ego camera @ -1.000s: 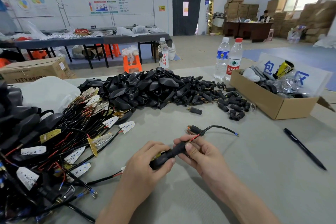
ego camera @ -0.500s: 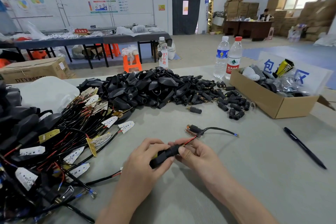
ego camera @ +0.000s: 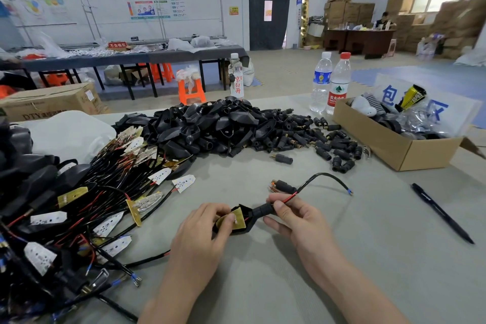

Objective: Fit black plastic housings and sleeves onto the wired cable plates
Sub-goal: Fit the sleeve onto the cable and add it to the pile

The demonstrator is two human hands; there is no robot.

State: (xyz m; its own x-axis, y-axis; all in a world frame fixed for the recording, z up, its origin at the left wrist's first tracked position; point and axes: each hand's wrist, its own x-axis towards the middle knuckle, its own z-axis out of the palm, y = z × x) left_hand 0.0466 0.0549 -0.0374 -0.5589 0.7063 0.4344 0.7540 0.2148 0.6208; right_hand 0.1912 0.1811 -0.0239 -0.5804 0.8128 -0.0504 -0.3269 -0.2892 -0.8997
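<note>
Near edge, mid-bench: L hand [ego camera: 207,229] grips black housing [ego camera: 249,222], fingertips on the yellow-green plate [ego camera: 231,220] sitting half inside it, face up. R hand [ego camera: 297,218] pinches housing's tubular neck + red wire. Black cable [ego camera: 326,175] arcs beyond, blue-tipped end on bench [ego camera: 289,284]. Wired plates heap [ego camera: 105,192] at left edge. Loose housings pile [ego camera: 210,123] toward far edge. Cardboard box [ego camera: 389,150] far right.

Grey table [ego camera: 328,279] bearing black housing heap [ego camera: 210,123], wired plates [ego camera: 110,192], 2 bottles [ego camera: 338,87], cardboard box [ego camera: 389,146], pen [ego camera: 441,213].
</note>
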